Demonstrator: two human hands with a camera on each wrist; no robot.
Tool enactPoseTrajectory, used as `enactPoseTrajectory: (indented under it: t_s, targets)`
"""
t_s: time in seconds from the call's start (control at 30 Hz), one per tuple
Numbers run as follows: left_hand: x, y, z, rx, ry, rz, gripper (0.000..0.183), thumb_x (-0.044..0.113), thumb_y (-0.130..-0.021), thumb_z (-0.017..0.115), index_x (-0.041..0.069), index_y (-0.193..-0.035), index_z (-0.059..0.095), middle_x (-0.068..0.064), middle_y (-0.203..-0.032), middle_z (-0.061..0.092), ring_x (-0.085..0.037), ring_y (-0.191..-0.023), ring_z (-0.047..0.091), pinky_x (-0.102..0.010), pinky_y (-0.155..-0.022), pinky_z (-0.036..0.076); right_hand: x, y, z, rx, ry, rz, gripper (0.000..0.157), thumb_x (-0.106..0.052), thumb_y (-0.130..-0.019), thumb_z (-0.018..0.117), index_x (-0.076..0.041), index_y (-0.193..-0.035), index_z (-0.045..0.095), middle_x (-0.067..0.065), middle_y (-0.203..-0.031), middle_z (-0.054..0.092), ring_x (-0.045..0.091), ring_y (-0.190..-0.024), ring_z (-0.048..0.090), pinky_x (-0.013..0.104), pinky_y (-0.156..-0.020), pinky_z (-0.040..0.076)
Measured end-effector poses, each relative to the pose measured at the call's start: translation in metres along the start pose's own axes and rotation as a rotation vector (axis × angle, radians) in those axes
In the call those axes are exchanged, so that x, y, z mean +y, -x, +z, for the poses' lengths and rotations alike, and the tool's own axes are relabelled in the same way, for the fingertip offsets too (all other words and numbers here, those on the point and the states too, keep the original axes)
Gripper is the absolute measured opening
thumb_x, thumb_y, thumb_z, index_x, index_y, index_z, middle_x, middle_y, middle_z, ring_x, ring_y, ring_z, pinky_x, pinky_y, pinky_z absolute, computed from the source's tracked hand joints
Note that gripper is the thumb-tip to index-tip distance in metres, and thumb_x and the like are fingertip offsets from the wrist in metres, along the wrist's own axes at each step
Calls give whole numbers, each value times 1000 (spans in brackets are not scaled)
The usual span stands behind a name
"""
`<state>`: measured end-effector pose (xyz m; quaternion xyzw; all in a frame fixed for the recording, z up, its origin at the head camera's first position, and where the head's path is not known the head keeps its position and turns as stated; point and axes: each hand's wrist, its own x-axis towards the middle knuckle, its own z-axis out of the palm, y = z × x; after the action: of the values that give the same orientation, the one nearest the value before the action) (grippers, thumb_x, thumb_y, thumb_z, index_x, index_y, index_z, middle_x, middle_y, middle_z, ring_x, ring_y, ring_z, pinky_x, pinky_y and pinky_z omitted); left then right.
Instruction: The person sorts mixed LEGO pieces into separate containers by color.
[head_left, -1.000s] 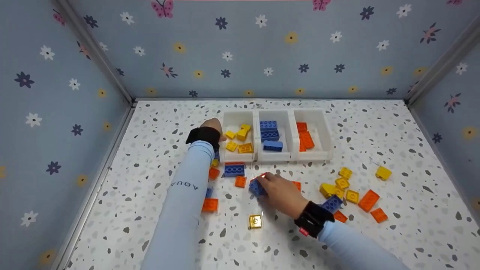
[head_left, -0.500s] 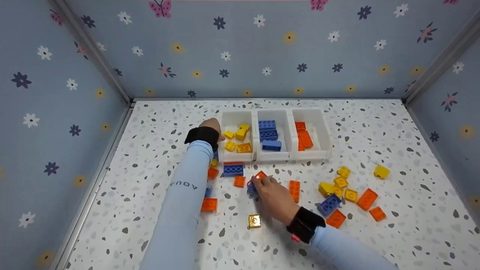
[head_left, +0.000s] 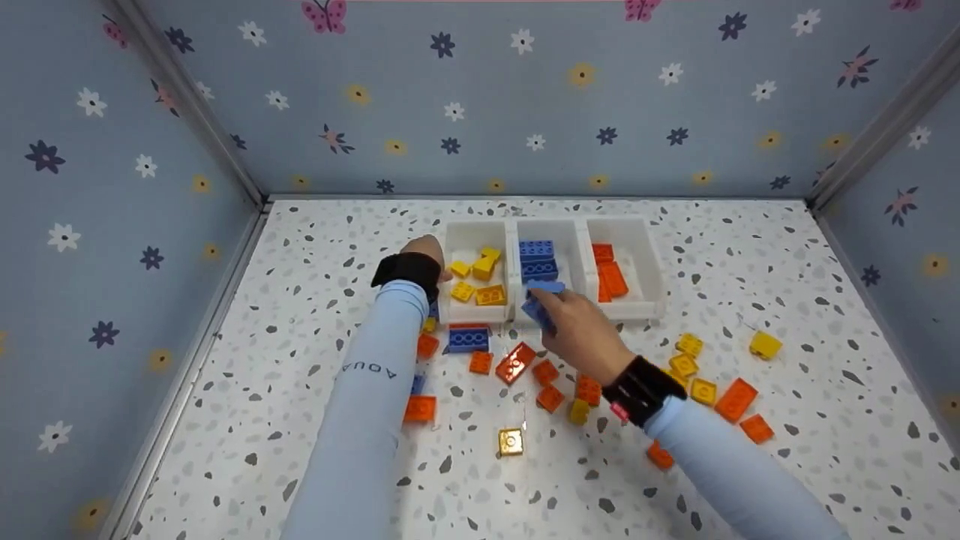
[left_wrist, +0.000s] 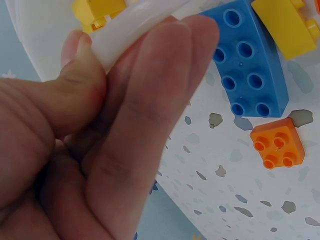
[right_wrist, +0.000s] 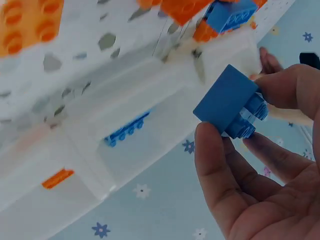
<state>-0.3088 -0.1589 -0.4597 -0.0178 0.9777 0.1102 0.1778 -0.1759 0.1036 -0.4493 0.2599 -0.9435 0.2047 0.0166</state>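
My left hand (head_left: 424, 253) grips the left side wall of a white three-compartment tray (head_left: 630, 310); the left wrist view has the thumb and fingers pinching its edge. In my right hand (head_left: 589, 336) is a blue toy brick (right_wrist: 226, 97), pinched between thumb and fingers at the front of the middle compartment. Several blue bricks (head_left: 537, 249) lie in that compartment. Yellow bricks (head_left: 490, 295) sit in the left one, orange-red bricks (head_left: 614, 279) in the right one.
In front of the tray lie a translucent red brick (head_left: 515, 363), a blue brick (head_left: 469, 340) and small orange bricks (head_left: 550, 398). A translucent yellow brick (head_left: 511, 442) is nearer me. More yellow (head_left: 766, 345) and orange bricks (head_left: 736, 399) are scattered at the right. Patterned walls enclose the table.
My right hand has picked up the blue brick from beside the translucent red brick and carried it forward to the middle compartment. My left hand stays on the tray wall.
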Motion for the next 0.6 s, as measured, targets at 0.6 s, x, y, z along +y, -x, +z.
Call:
enactPoseTrajectory:
  t_s: [0.6]
  targets:
    - [0,6,-3,-21,35,-9,37,24,-88,77,-6,-107,67,-19,-105,68,-31,-97,65,-38,-86,53,50,-91,-10,-25,181,124,39,1,-85,68,2,-124,63,23,-105,67,39,-94,64,50,-80,53]
